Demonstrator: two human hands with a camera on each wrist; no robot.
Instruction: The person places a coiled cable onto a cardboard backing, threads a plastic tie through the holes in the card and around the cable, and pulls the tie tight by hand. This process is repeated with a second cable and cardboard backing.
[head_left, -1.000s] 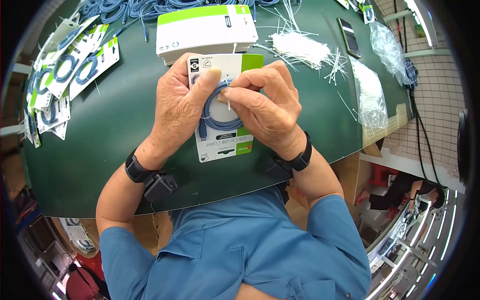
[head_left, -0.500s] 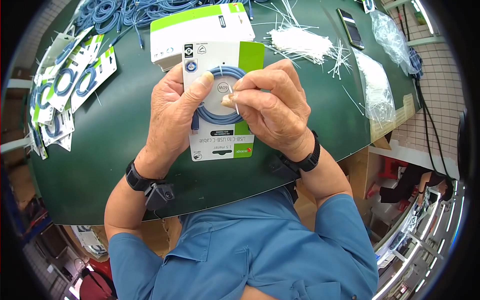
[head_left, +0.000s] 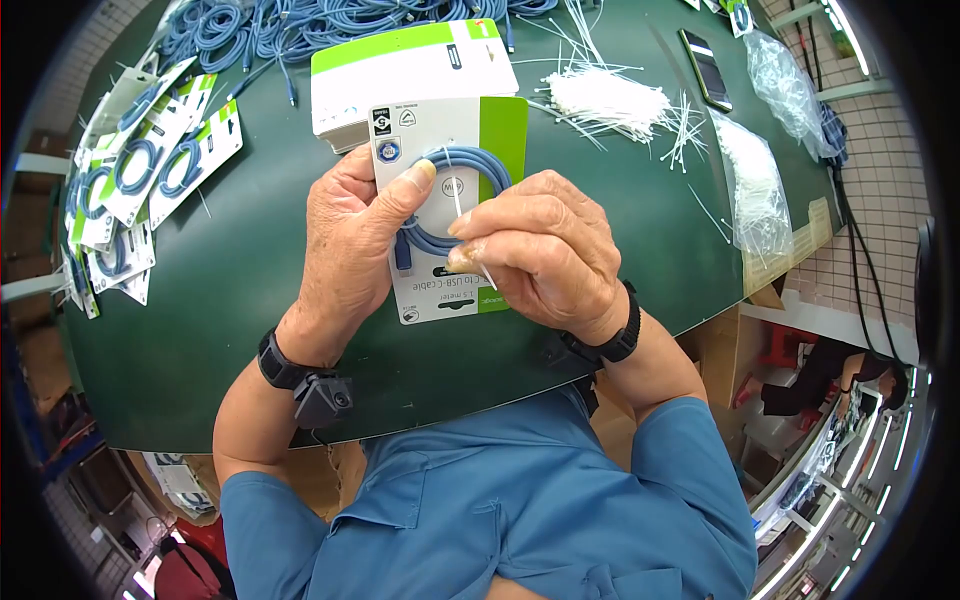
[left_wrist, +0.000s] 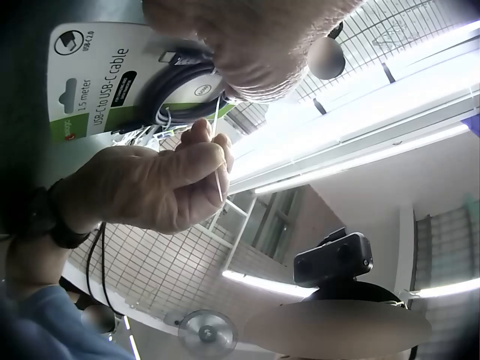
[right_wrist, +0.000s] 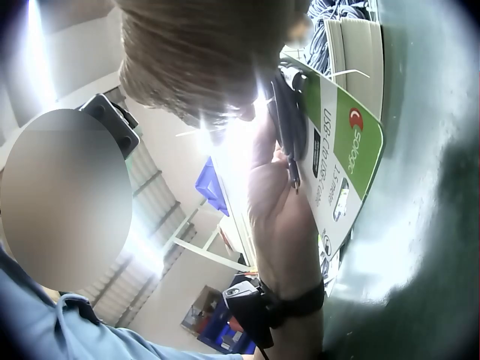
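Note:
My left hand (head_left: 345, 245) grips a white and green USB-C cable card (head_left: 495, 130) by its left edge, with the thumb lying over a coiled blue cable (head_left: 480, 163). A thin white cable tie (head_left: 456, 190) runs from the top of the coil across its middle. My right hand (head_left: 548, 245) pinches that tie between thumb and fingertips over the lower part of the coil. In the left wrist view the tie (left_wrist: 217, 112) stretches straight from the coil to the pinching fingers. The cable's plug (right_wrist: 294, 178) points down along the card in the right wrist view.
Behind the card stands a stack of blank cards (head_left: 400, 80). Carded cables (head_left: 135, 165) are heaped at the left, and loose blue cables (head_left: 290, 30) lie along the back. White ties (head_left: 610, 100), a phone (head_left: 706, 70) and a plastic bag of ties (head_left: 750, 190) lie at the right.
My right hand has moved down across the coil toward my body, and a longer stretch of the tie shows straight behind it. My left hand still holds the card, which has shifted slightly.

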